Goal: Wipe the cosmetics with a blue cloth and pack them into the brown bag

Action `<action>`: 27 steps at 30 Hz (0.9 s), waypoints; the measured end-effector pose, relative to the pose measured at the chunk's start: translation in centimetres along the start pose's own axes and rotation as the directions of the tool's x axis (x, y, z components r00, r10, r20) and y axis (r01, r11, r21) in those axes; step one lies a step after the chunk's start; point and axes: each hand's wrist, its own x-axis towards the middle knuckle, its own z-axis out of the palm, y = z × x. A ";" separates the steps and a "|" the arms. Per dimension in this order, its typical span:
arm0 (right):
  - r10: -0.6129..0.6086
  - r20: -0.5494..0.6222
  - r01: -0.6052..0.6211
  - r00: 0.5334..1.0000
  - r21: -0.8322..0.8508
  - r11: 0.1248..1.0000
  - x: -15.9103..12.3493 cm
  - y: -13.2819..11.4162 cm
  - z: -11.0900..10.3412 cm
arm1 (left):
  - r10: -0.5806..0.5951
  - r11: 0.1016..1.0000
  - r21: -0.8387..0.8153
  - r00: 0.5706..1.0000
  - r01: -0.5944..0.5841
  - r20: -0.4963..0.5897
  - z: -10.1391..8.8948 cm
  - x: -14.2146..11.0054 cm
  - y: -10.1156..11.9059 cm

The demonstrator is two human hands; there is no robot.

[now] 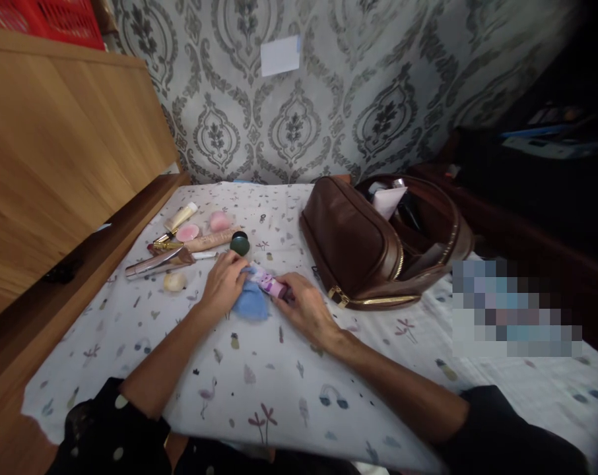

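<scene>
A small purple-and-white tube with a printed pattern (266, 282) lies slantwise between my hands, low over the cloth. My right hand (303, 305) is closed around its right, pinkish-purple end. A blue cloth (251, 302) is pinched in my left hand (226, 280), pressed against the tube's left end. Just beyond my left hand sits a round dark green lid or jar (239, 243). Left of it are a long peach tube (214, 239), a rose-gold tube (153, 263), a pale yellow tube (181, 216) and a cream-coloured sponge-like lump (175, 282).
An open brown cosmetic bag (353, 231) with tubes inside stands at right. Two pink round items (220, 221) lie at the back left. A wooden cabinet (71, 132) borders the left side, below a red basket (66, 20). Patterned wallpaper (299, 125) rises behind the printed sheet (279, 389).
</scene>
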 end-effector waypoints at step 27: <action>-0.017 0.035 0.021 0.999 -0.121 0.992 0.0 0.7 -0.6 | 0.292 0.929 -0.276 0.947 -0.247 0.132 -2.8 -0.3 1.1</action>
